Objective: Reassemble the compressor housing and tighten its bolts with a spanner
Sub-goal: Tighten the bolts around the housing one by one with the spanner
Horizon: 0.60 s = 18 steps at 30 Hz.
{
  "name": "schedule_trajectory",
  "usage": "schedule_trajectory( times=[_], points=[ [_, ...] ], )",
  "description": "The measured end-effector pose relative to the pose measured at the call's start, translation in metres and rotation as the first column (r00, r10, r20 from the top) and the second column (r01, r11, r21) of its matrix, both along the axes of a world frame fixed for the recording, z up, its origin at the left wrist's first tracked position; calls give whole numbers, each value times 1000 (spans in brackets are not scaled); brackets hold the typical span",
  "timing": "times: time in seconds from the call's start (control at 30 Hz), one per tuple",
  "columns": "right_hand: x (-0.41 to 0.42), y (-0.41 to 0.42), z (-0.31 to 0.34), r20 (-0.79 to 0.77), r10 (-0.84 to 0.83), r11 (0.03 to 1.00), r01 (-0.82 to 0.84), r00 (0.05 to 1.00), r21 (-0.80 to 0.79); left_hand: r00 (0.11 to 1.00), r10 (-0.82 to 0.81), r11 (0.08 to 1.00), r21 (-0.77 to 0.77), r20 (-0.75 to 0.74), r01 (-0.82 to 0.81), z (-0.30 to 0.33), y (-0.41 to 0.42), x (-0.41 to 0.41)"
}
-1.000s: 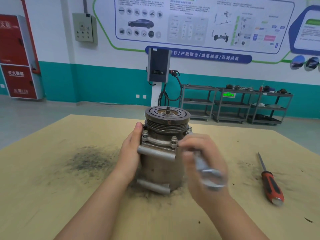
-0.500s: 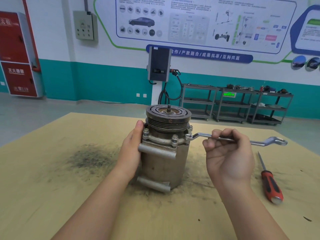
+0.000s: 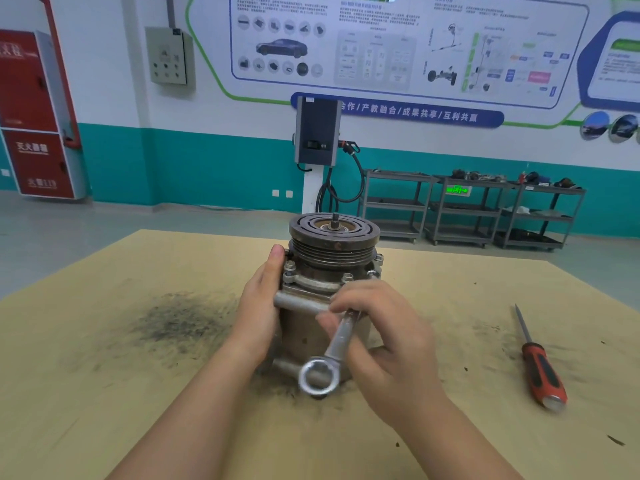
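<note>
The grey metal compressor (image 3: pixel 322 282) stands upright mid-table, its grooved pulley on top and bolts (image 3: pixel 290 265) around the flange. My left hand (image 3: pixel 261 306) grips its left side, thumb up against the pulley edge. My right hand (image 3: pixel 384 337) holds the silver ring spanner (image 3: pixel 332 351) in front of the housing. The spanner's free ring end points down toward me. Its far end reaches up to the flange at the front right, hidden behind my fingers.
A red-handled screwdriver (image 3: pixel 538 365) lies on the tan table (image 3: pixel 104 393) to the right. A dark smear of metal dust (image 3: pixel 180 320) marks the table left of the compressor. Metal shelving carts (image 3: pixel 467 209) and a wall charger stand far behind.
The spanner has swung from pointing out to the right back round toward me, my right hand moving with it in front of the housing. My left hand has kept its hold.
</note>
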State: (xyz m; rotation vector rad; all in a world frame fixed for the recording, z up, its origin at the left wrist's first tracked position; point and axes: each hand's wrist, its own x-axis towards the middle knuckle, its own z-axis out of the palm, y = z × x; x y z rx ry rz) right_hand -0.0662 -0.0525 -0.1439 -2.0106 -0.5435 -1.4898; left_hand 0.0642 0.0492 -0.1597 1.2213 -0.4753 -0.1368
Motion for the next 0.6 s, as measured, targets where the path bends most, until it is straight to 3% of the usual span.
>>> schedule_trajectory(
  times=[0.07, 0.17, 0.27, 0.33, 0.6],
  points=[
    [-3, -5, 3, 28, 40, 996, -42, 999, 80, 1000, 26, 1000, 5, 18, -26, -1, 0, 1],
    [-6, -10, 12, 160, 110, 923, -161, 981, 351, 996, 42, 999, 26, 76, -44, 0, 1, 0],
    [-8, -14, 18, 277, 242, 684, -366, 930, 631, 996, 37, 999, 34, 82, -40, 0, 1, 1],
    [-8, -17, 21, 284, 310, 530, -413, 907, 741, 996, 36, 999, 31, 83, -38, 0, 1, 1],
    [-3, -37, 28, 312, 447, 97, -393, 838, 915, 998, 30, 998, 49, 63, -33, -1, 1, 2]
  ],
)
